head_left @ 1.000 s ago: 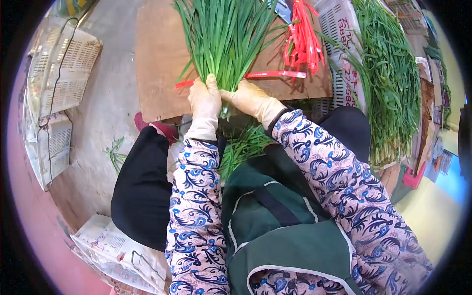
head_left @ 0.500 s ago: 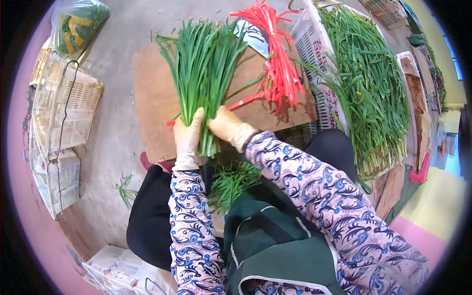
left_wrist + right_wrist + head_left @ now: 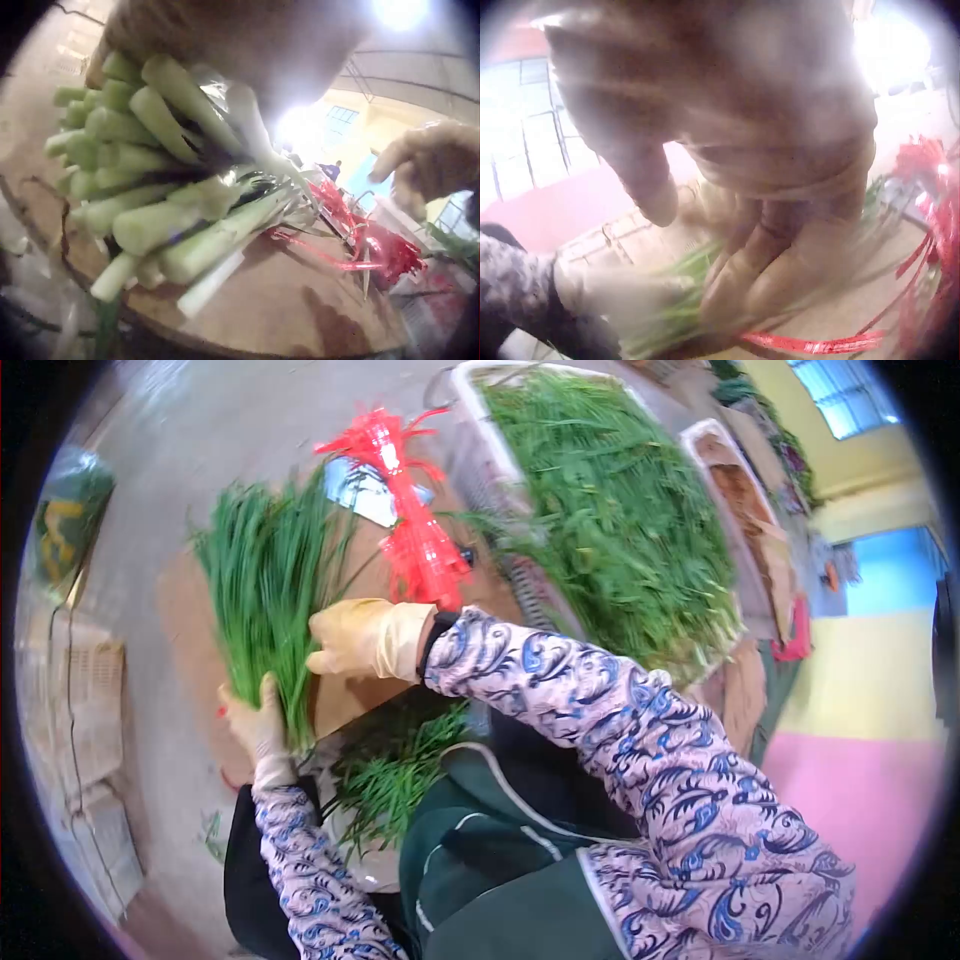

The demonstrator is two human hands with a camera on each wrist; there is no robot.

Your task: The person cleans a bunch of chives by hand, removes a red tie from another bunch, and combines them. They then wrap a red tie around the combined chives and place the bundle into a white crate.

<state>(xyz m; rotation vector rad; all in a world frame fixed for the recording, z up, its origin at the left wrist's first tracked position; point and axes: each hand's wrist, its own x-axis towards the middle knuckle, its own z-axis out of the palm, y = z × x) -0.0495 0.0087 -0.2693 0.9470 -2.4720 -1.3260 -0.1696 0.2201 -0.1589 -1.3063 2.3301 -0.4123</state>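
A bunch of garlic chives [image 3: 262, 590] lies on a brown board [image 3: 350, 705], leaves pointing away and stalk ends towards the body. My gloved left hand [image 3: 258, 728] grips it low down, thumb along the stalks. In the left wrist view the pale cut ends [image 3: 154, 225] fan out below the palm. My gloved right hand [image 3: 362, 640] is beside the bunch on its right, fingers loosely bent, with nothing seen in them; the left wrist view shows this hand [image 3: 439, 165] apart from the stalks. A red tie strip [image 3: 814, 344] lies across the board under the bunch.
A bundle of red tie strips [image 3: 420, 530] lies on the board's right part, next to a blade-like shiny sheet [image 3: 362, 490]. A white crate [image 3: 490, 445] heaped with greens [image 3: 620, 520] stands on the right. Loose greens [image 3: 400, 775] lie below the board. Crates [image 3: 90, 690] stand at the left.
My right hand has let go of the chives and moved off to their right. The left hand keeps its grip. The head view has swung to the right.
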